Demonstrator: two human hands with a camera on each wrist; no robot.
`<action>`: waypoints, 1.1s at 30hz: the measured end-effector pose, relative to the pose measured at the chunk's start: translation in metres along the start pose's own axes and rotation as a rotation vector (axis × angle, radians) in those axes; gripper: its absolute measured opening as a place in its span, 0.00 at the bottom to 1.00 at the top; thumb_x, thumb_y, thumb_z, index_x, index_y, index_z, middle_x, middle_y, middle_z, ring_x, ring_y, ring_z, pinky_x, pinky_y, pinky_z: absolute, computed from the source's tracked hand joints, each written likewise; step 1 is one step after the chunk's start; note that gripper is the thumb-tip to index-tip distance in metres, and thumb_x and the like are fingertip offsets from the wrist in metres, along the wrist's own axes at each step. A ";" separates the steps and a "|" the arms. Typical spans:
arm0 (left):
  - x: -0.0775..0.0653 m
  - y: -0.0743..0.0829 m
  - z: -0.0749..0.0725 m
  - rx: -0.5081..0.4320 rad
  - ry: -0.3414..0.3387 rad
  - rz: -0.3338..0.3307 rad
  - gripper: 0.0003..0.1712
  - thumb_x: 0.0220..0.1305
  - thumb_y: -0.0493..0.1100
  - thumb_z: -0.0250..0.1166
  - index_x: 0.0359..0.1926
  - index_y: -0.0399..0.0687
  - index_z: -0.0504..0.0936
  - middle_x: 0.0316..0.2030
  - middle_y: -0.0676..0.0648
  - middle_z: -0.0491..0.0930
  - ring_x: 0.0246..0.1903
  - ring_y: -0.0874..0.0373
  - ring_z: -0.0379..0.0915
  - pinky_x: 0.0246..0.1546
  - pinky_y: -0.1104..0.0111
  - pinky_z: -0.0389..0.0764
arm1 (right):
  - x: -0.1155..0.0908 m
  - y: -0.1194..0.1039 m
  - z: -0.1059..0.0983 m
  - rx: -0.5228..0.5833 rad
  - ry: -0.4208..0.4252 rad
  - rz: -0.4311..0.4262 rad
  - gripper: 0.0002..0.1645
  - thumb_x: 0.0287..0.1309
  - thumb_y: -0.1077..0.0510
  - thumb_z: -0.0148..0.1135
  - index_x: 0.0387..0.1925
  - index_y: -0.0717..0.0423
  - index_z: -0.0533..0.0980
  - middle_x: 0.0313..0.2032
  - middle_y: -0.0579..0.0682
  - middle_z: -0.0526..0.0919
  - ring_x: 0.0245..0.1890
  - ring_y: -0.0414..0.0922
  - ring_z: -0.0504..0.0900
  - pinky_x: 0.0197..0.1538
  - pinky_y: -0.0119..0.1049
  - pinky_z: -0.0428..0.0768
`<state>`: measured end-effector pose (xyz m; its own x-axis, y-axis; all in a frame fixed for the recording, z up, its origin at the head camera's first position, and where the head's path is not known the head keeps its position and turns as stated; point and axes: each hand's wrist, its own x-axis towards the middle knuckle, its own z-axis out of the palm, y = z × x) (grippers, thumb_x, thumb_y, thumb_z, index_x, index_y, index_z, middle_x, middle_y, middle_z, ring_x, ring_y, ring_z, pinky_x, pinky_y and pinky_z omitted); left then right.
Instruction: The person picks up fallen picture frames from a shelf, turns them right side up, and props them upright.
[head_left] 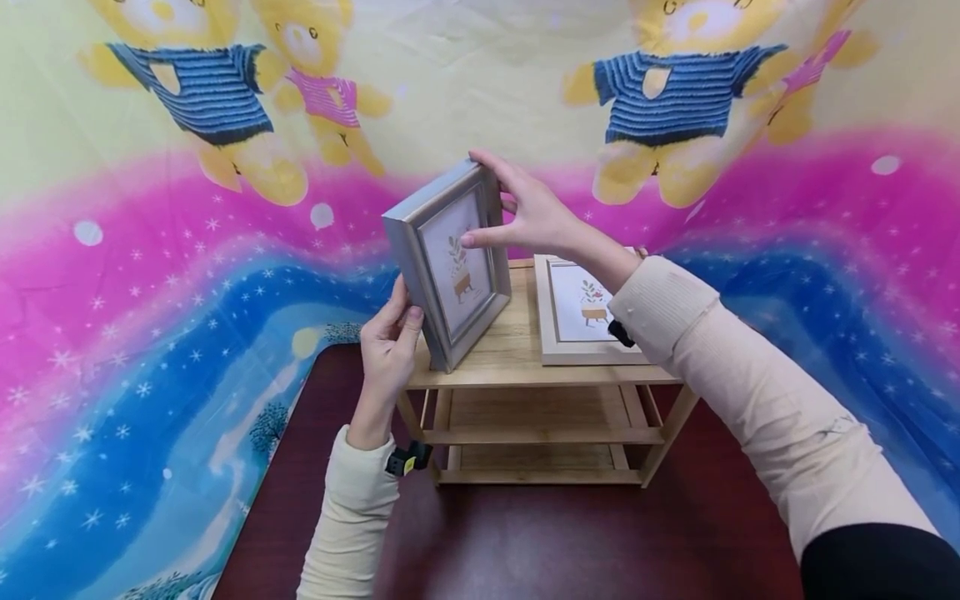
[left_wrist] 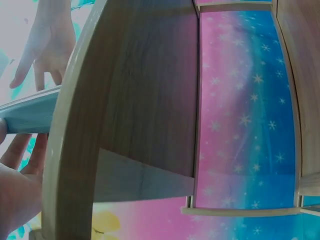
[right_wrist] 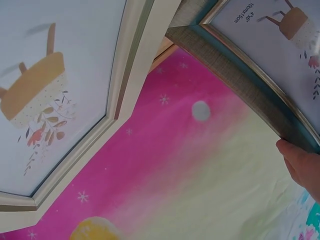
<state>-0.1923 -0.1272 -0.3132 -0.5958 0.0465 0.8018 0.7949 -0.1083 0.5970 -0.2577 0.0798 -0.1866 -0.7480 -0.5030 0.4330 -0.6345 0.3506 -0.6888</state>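
Note:
A grey picture frame (head_left: 456, 287) stands upright and turned at an angle on the left of a wooden shelf unit's top (head_left: 517, 333). It bears a print of a plant in a brown pot. My left hand (head_left: 386, 342) pinches its left edge low down, thumb in front. At the upper right corner my right hand (head_left: 536, 212) grips the frame, fingers behind the edge and thumb spread across the front. In the right wrist view, fingers (right_wrist: 300, 167) touch its edge. A cream picture frame (head_left: 546, 333) lies beside it, partly hidden by my right forearm.
Below the top, the shelf unit has a middle shelf (head_left: 532, 408) and a lower shelf (head_left: 536, 457). It stands on a dark red table (head_left: 525, 542). A cloth backdrop (head_left: 480, 75) printed with bears hangs close behind and at both sides.

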 end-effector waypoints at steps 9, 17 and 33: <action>-0.001 0.000 0.015 0.072 0.040 0.044 0.30 0.65 0.30 0.50 0.62 0.63 0.66 0.52 0.52 0.75 0.18 0.66 0.66 0.12 0.74 0.62 | 0.002 0.006 -0.004 -0.008 -0.041 -0.018 0.58 0.42 0.58 0.71 0.70 0.51 0.46 0.65 0.53 0.53 0.64 0.47 0.56 0.64 0.39 0.57; -0.001 0.002 0.021 0.122 0.049 0.063 0.27 0.65 0.31 0.50 0.64 0.53 0.65 0.54 0.46 0.73 0.20 0.63 0.60 0.10 0.73 0.58 | -0.007 0.003 -0.004 -0.172 -0.079 -0.057 0.66 0.38 0.48 0.73 0.71 0.47 0.40 0.69 0.53 0.28 0.68 0.42 0.33 0.67 0.45 0.46; -0.001 0.005 0.038 0.207 0.097 0.124 0.31 0.64 0.30 0.52 0.64 0.60 0.64 0.52 0.37 0.73 0.53 0.49 0.69 0.45 0.65 0.76 | -0.012 -0.003 0.005 -0.239 -0.105 -0.126 0.73 0.36 0.42 0.73 0.70 0.54 0.32 0.69 0.48 0.26 0.67 0.39 0.26 0.67 0.44 0.38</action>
<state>-0.1831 -0.0904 -0.3097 -0.4927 -0.0511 0.8687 0.8630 0.0992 0.4953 -0.2456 0.0807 -0.1923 -0.6438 -0.6291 0.4356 -0.7586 0.4500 -0.4712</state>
